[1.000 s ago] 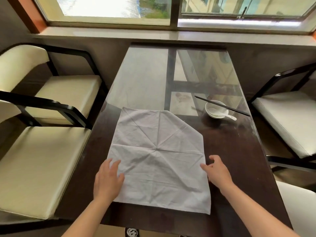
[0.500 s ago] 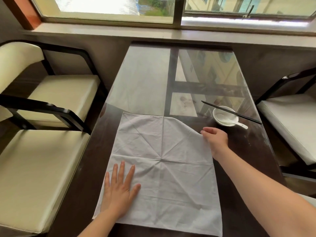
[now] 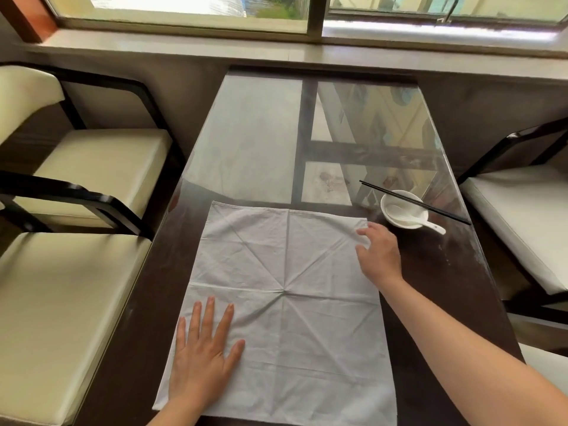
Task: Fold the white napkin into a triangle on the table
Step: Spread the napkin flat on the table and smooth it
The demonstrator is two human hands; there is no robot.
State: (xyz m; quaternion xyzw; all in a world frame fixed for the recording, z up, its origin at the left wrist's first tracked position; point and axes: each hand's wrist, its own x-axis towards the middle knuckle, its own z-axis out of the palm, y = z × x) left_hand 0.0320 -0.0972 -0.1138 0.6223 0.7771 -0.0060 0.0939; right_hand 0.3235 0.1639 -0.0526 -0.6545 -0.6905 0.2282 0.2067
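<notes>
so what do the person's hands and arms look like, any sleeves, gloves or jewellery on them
The left hand and right hand are bare: no gloves, rings, watch or bracelet show. The left forearm and right forearm are bare too, with no sleeve in view up to the frame edge.

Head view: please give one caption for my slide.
Left hand presses the white napkin flat; right hand touches its far right corner.
</notes>
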